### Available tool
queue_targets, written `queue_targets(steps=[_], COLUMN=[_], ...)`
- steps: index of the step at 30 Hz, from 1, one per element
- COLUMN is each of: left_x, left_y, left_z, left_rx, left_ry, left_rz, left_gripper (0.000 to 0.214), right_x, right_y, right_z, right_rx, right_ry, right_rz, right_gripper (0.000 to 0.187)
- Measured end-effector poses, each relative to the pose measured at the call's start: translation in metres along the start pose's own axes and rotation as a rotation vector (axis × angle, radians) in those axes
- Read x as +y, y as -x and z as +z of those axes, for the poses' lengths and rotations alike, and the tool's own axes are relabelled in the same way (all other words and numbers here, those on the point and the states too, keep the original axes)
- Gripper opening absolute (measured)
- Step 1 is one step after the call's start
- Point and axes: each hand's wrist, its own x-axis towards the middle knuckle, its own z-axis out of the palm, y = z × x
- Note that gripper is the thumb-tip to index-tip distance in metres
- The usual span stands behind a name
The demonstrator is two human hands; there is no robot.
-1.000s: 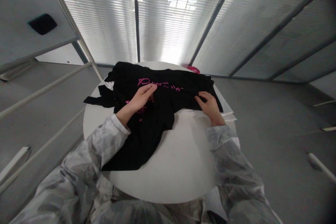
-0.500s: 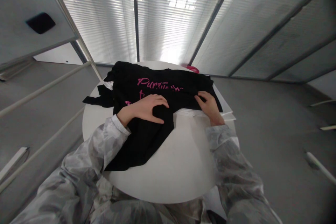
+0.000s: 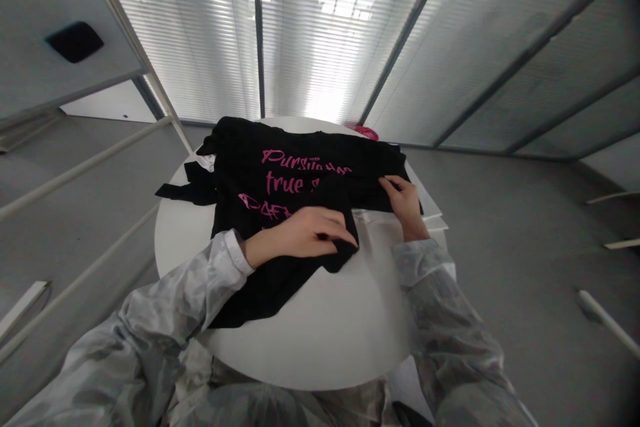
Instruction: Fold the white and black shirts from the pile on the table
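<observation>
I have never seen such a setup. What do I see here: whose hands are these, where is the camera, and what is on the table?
No machine here: these are a person's bare left hand and right hand. The camera is worn on that person's head, facing forward and down. On the round white table lies a black garment with pink lettering, partly covering something flat and white. Both hands touch the garment; whether the fingers pinch it is unclear.
</observation>
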Motion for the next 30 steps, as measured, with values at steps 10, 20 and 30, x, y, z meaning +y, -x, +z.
queue_targets(steps=[10, 20, 30], left_x=[0.035, -0.026, -0.049], left_y=[-0.004, 0.006, 0.026], left_z=[0.05, -0.021, -0.076], left_rx=[-0.384, -0.04, 0.254], left_ry=[0.58, 0.029, 0.024], left_rz=[-0.009, -0.323, -0.619], left_gripper=[0.035, 0.031, 0.048], right_x=[0.005, -0.017, -0.018], right_y=[-0.003, -0.003, 0.006], right_z=[-0.006, -0.003, -0.005], right_rx=[0.04, 0.124, -0.093], right_ry=[-0.038, 0.067, 0.252], right_rz=[0.204, 0.251, 0.171], right_gripper=[0.043, 0.065, 0.051])
